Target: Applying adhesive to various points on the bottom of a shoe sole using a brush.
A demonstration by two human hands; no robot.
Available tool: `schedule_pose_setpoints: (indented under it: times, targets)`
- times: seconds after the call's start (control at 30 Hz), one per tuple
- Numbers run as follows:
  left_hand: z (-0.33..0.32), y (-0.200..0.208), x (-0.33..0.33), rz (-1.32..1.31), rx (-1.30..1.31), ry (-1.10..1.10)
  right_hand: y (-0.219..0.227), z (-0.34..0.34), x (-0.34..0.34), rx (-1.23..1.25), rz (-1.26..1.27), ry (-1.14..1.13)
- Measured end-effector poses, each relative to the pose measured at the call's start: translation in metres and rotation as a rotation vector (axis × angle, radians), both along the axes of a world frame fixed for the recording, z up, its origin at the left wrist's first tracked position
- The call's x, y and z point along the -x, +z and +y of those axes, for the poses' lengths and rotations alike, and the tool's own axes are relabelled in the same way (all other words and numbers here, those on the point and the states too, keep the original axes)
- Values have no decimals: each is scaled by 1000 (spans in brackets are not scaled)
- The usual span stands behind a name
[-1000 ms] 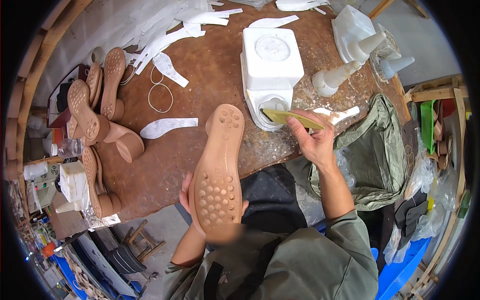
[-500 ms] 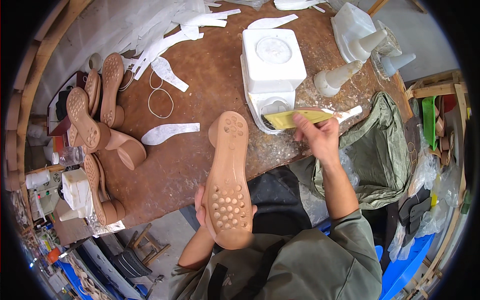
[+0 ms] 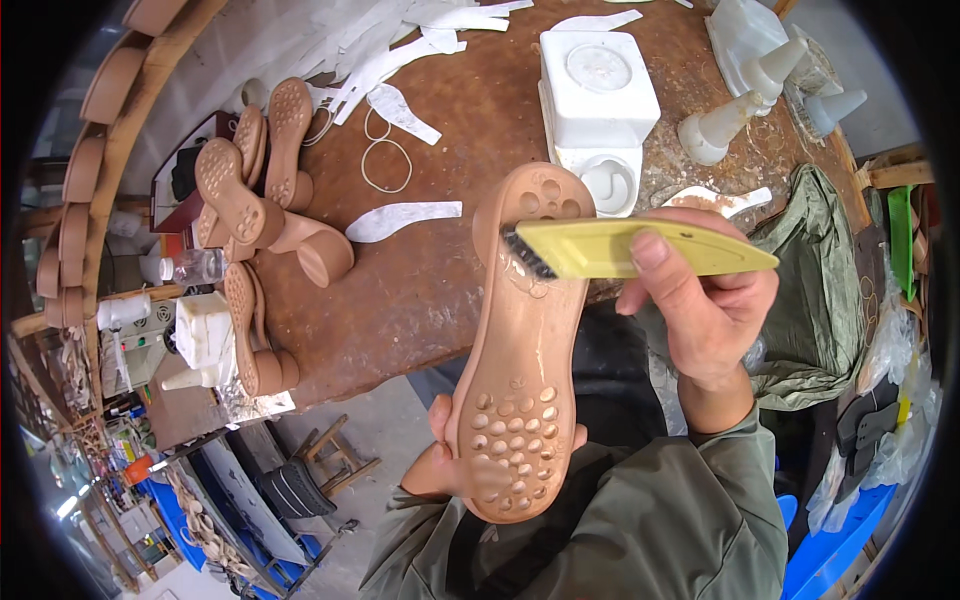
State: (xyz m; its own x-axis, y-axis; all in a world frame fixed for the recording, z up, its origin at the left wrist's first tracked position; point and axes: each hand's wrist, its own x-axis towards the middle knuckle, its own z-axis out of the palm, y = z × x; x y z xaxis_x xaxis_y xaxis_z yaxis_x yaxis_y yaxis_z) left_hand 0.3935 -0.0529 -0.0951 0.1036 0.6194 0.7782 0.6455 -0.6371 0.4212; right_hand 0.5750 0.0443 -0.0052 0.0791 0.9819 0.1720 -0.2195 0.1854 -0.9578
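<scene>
The left hand (image 3: 435, 467) has its fingers clamped around the near end of a tan shoe sole (image 3: 520, 335), held dimpled side up at the near edge of the worktop (image 3: 440, 285). The right hand (image 3: 715, 315) has its fingers pinched on a yellow-green brush (image 3: 610, 250), dark bristles at the sole's far, heeled end. A white container (image 3: 600, 75) stands beyond, to the right; more tan soles (image 3: 230, 195) lie left.

The person wears a loose, creased grey-green top (image 3: 650, 530) around six o'clock, with a black strap (image 3: 537, 515) down its front. The wide right sleeve (image 3: 738, 485), toward four o'clock, stops near the elbow. The left hand (image 3: 440, 462) and right hand (image 3: 712, 310) are bare; black cloth (image 3: 620, 365) covers the lap.
</scene>
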Motion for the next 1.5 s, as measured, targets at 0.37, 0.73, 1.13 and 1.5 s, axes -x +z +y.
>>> schedule_pose_setpoints:
  times: [0.37,0.73,1.13,1.5]
  targets:
    - [-28,18,-1,-73,-16,-120,34,-23,-12,-249,-19,87]
    - [-43,29,-3,-179,53,-196,48,-51,-16,-312,-252,36]
    - [-48,37,-3,-299,152,-277,61,-37,-13,-255,-131,1]
    - [-48,46,-3,-551,388,-357,50,-81,-5,-440,-420,113]
